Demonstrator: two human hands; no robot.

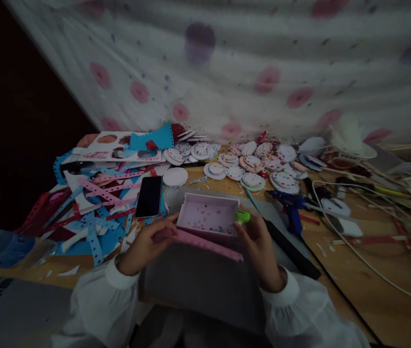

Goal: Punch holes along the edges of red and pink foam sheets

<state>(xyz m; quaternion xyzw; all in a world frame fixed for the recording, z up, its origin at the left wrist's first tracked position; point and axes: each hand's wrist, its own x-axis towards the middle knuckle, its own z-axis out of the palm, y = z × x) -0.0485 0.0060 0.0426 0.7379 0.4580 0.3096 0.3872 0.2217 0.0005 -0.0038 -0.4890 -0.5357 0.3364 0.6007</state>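
My left hand [152, 244] pinches one end of a pink strip [205, 245], which slants down to the right in front of a box. My right hand [258, 244] holds a small bright green tool [242, 216] between thumb and fingers, at the box's right edge. The shallow pale box [211, 199] lies open on a grey mat [198, 275], with small pink, red and blue dots scattered on its floor. The strip's right end hangs free, just left of my right wrist.
Left of the box lie a black phone [149, 196] and a heap of punched strips [93, 227]. Decorated paper discs [252, 180] fill the back. A blue glue gun [292, 208], a black tool [288, 249] and a white cable [350, 250] lie right. A plastic bottle [9, 246] is far left.
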